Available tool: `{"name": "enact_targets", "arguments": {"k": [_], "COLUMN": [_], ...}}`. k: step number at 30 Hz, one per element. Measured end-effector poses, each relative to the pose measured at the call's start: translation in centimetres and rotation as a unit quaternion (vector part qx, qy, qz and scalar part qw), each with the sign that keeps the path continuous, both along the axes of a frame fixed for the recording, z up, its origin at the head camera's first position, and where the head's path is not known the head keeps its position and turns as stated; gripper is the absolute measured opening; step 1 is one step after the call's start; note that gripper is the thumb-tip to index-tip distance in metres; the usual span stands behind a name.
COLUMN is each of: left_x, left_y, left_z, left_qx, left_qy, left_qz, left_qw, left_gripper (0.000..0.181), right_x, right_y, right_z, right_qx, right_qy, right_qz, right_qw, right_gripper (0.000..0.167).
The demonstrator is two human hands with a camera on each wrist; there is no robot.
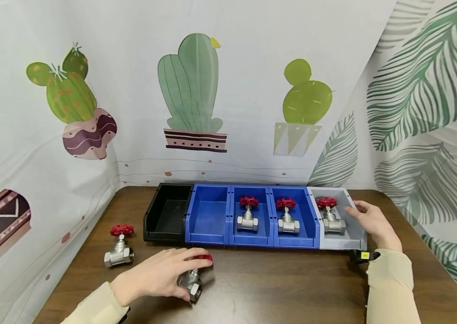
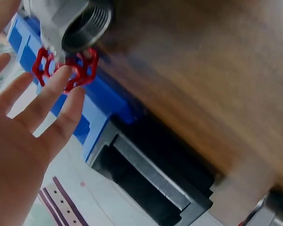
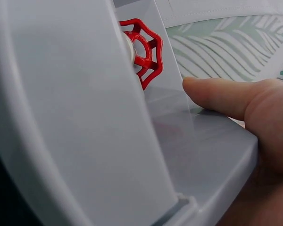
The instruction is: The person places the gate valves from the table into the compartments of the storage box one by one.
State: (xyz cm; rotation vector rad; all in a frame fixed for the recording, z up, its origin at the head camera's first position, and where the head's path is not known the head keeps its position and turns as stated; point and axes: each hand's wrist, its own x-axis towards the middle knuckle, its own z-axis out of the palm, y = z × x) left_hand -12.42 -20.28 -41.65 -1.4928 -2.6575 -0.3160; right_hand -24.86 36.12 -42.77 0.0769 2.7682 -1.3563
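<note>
Gate valve (image 1: 190, 282) pinched lower centre by left fingers (image 1: 190, 253).
Grey bin (image 1: 342, 243), mid-right, pinched by right fingers (image 1: 368, 208), presumably for steadying.

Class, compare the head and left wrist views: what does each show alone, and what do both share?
Head view only: the right hand, the grey bin and its valve.

Left wrist view only: the palm side of the left hand and the threads inside the open end of the nearby valve.

Both: the left hand, that nearby valve with its red wheel, the black bin, some blue bins and the wooden table.
</note>
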Motion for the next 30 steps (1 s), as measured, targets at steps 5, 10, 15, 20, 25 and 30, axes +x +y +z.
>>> {"name": "enact_targets", "arguments": {"k": [5,10,15,20,25,30], "left_x": [0.5,0.4,0.0,-0.4,-0.5,-0.6], "left_y": [0.0,-0.2,0.1,0.9,1.8,2.3], "left_z": [-0.6,-1.4,-1.6,-1.0,0.0,0.5], "left_qx": [-0.026,-0.027,-0.053,-0.1,-0.133,-0.139], "left_qy": [0.003,-0.001,-0.003,-0.027,-0.069,-0.109], "left_qz": [-0.012,-0.023,-0.037,-0.029,-0.015,-0.003], "left_qw": [0.9996,0.9994,0.9979,0.9942,0.9885,0.9843], "left_gripper": [0.079,0.078,0.077,0.069,0.055,0.049], "right_x": [0.0,-0.2,-0.2,-0.1,0.0,-0.1], "right_y": [-0.1,-0.1,0.0,0.1,0.0,0.1], "right_z": [0.1,0.1,0.0,-0.1,-0.1,-0.1], "right_qx": [0.002,0.005,0.006,0.007,0.007,0.008], "right_qy": [0.005,0.014,0.013,0.016,0.013,0.01], "right_qz": [0.0,0.008,0.01,0.01,0.008,0.006], "right_qw": [1.0,0.9999,0.9999,0.9998,0.9999,0.9999], "right_gripper": [0.06,0.058,0.06,0.061,0.061,0.06]}}
